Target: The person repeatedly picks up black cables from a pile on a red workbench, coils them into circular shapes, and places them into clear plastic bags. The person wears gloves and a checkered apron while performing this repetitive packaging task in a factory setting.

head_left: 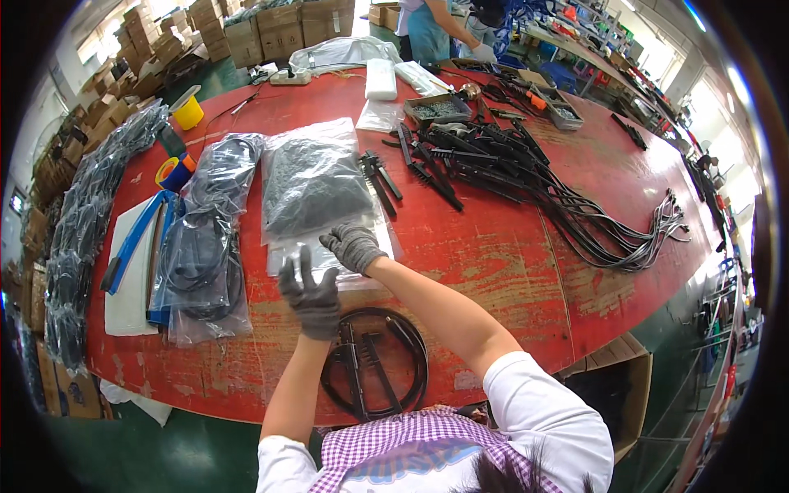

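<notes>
Red worktable (pixel 509 246) crowded with cables; both gloved hands pinch a clear bag (pixel 329 255) above a coiled cable (pixel 374 361).

On the red bench (pixel 509 246), both gloved hands meet a clear plastic bag (pixel 316 185): the left hand (pixel 311 294) lifts its near edge, the right hand (pixel 353 245) presses on it. A coiled black cable (pixel 374 361) lies at six o'clock from them, and bagged cables (pixel 201 246) at nine.
</notes>
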`<state>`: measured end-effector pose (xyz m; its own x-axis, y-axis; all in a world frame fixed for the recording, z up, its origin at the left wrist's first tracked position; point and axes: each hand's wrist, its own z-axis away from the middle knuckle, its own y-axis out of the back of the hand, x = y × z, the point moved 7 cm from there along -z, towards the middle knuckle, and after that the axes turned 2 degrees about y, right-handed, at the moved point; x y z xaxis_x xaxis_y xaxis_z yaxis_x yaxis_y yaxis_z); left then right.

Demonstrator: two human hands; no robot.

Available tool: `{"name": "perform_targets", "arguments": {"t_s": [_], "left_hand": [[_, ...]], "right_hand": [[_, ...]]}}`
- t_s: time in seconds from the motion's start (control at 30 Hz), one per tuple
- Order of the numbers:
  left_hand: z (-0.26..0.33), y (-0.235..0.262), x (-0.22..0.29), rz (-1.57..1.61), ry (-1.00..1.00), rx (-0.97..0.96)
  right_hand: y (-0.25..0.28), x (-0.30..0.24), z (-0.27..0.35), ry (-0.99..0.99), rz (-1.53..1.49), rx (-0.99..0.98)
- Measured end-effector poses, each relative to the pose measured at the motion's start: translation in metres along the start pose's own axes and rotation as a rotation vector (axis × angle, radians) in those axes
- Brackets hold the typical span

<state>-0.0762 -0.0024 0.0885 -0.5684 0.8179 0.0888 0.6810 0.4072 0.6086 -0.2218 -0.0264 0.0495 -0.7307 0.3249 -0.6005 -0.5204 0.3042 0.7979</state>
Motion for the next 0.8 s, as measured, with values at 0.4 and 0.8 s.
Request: {"name": "perform_targets", "arguments": {"t_s": [0.4, 0.8], "left_hand": [[0.018, -0.047, -0.046, -0.088, -0.171, -0.484], [0.101, -0.066, -0.054, -0.172, -0.389, -0.927]], "right_hand": [[0.002, -0.025, 0.080, 0.745, 0.518, 0.388], [-0.015, 0.082, 0.153, 0.210, 0.483, -0.134]]}}
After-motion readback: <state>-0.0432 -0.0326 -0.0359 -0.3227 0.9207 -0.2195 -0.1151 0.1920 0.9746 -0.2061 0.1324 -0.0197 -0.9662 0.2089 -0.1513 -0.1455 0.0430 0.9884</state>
